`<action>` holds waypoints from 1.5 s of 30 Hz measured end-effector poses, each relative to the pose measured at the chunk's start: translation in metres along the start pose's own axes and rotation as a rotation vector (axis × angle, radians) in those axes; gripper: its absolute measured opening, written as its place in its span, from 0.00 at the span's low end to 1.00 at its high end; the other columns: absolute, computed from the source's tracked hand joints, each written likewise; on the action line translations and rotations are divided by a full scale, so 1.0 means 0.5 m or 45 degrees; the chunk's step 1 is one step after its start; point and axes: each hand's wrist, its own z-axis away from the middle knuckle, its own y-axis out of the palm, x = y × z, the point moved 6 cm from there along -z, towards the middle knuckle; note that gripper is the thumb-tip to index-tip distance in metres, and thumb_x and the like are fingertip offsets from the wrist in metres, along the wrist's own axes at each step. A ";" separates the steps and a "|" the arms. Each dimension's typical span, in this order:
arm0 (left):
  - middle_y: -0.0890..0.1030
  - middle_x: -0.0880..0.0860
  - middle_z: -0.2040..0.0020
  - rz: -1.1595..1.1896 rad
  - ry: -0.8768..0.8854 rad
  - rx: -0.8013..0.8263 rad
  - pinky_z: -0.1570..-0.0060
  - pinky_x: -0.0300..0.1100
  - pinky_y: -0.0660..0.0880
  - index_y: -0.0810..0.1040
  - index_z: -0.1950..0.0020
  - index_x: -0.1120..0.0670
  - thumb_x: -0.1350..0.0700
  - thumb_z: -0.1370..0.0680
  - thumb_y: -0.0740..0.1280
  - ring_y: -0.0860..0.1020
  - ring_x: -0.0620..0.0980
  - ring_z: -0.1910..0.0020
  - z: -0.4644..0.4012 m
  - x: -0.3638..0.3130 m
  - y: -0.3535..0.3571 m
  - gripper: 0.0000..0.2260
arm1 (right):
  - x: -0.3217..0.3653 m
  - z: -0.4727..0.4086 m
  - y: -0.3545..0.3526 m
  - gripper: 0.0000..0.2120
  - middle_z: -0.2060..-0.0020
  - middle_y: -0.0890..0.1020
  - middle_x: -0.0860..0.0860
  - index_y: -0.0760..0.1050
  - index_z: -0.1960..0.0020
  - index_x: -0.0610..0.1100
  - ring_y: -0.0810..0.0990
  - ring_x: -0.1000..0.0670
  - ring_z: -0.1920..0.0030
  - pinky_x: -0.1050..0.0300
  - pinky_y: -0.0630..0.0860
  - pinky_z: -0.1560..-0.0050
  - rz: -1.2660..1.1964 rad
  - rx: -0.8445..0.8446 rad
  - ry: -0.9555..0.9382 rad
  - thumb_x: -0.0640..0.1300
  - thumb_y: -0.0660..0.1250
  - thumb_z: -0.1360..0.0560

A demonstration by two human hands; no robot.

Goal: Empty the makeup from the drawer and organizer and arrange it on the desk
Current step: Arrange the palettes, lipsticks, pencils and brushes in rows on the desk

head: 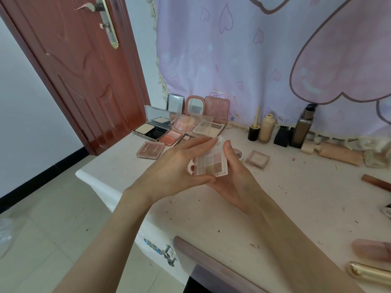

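Both hands hold a small clear eyeshadow palette [212, 161] above the white desk [285, 197]. My left hand [175, 172] touches its left side with straight fingers, the fingertips at its top edge. My right hand [237, 176] cups it from below, thumb curled along its right edge. Its clear lid stands slightly ajar. Several open palettes and compacts [156, 130] stand in a group at the desk's far left. Foundation bottles [266, 129] line the back wall.
A small square compact [258, 159] and a pink closed palette [150, 150] lie near the hands. A beige tube [338, 154] lies at the right. The open drawer edge [203, 256] sits below my arms. A red door [84, 70] stands at left.
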 end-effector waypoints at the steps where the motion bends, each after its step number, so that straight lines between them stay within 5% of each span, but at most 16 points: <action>1: 0.67 0.44 0.29 0.044 -0.009 0.003 0.32 0.39 0.65 0.63 0.28 0.46 0.49 0.31 0.75 0.64 0.38 0.31 -0.001 0.003 -0.002 0.35 | -0.001 0.000 -0.001 0.26 0.45 0.80 0.45 0.71 0.33 0.45 0.79 0.46 0.45 0.51 0.77 0.46 0.004 -0.008 0.006 0.58 0.56 0.25; 9: 0.63 0.28 0.38 0.191 -0.122 0.074 0.41 0.16 0.52 0.67 0.34 0.41 0.51 0.32 0.75 0.56 0.16 0.41 -0.003 0.008 -0.019 0.29 | 0.000 0.003 -0.007 0.22 0.49 0.83 0.46 0.75 0.41 0.48 0.82 0.47 0.48 0.48 0.79 0.46 -0.003 -0.061 0.073 0.58 0.57 0.29; 15: 0.74 0.32 0.42 0.526 -0.143 0.000 0.40 0.26 0.66 0.76 0.43 0.39 0.49 0.27 0.65 0.69 0.29 0.39 -0.008 0.004 -0.029 0.13 | -0.005 0.001 -0.005 0.24 0.45 0.81 0.41 0.74 0.40 0.42 0.79 0.41 0.43 0.44 0.76 0.43 -0.143 -0.064 0.091 0.58 0.56 0.25; 18: 0.81 0.41 0.46 0.534 -0.123 -0.178 0.43 0.34 0.73 0.80 0.42 0.49 0.54 0.23 0.63 0.77 0.40 0.44 -0.010 0.014 -0.041 0.12 | -0.007 0.001 -0.005 0.24 0.42 0.79 0.40 0.71 0.36 0.39 0.78 0.40 0.40 0.44 0.78 0.45 -0.154 -0.039 0.071 0.54 0.56 0.23; 24: 0.83 0.49 0.49 0.459 -0.234 -0.403 0.47 0.36 0.74 0.79 0.45 0.48 0.58 0.23 0.65 0.79 0.43 0.49 -0.016 0.039 -0.072 0.09 | 0.020 -0.003 -0.018 0.12 0.46 0.81 0.46 0.73 0.39 0.51 0.82 0.46 0.48 0.46 0.80 0.50 0.472 -0.283 -0.183 0.42 0.56 0.19; 30: 0.81 0.47 0.50 0.396 -0.271 -0.336 0.43 0.42 0.73 0.80 0.46 0.46 0.57 0.23 0.65 0.78 0.46 0.47 -0.016 0.049 -0.077 0.09 | 0.030 -0.011 0.020 0.07 0.59 0.82 0.45 0.79 0.54 0.45 0.83 0.48 0.59 0.52 0.82 0.59 0.861 -0.361 -0.350 0.40 0.62 0.23; 33: 0.77 0.46 0.42 0.351 -0.385 -0.425 0.39 0.43 0.71 0.73 0.37 0.44 0.51 0.23 0.65 0.74 0.44 0.40 -0.004 0.069 -0.082 0.14 | 0.020 -0.034 0.032 0.08 0.58 0.83 0.39 0.80 0.57 0.44 0.82 0.41 0.56 0.48 0.81 0.56 0.824 -0.435 -0.307 0.41 0.64 0.23; 37: 0.60 0.48 0.28 0.374 -0.705 -0.416 0.32 0.41 0.60 0.51 0.24 0.47 0.42 0.30 0.69 0.61 0.45 0.30 0.049 0.101 -0.071 0.40 | 0.000 -0.101 0.018 0.05 0.58 0.85 0.48 0.83 0.60 0.53 0.82 0.44 0.52 0.42 0.78 0.46 0.786 -0.652 -0.241 0.51 0.68 0.28; 45: 0.58 0.52 0.29 0.267 -0.943 -0.413 0.32 0.46 0.59 0.40 0.24 0.49 0.45 0.34 0.75 0.56 0.50 0.29 0.126 0.164 -0.059 0.52 | -0.057 -0.208 0.095 0.08 0.58 0.84 0.44 0.78 0.63 0.45 0.83 0.43 0.54 0.48 0.80 0.51 0.288 -0.702 -0.058 0.40 0.66 0.25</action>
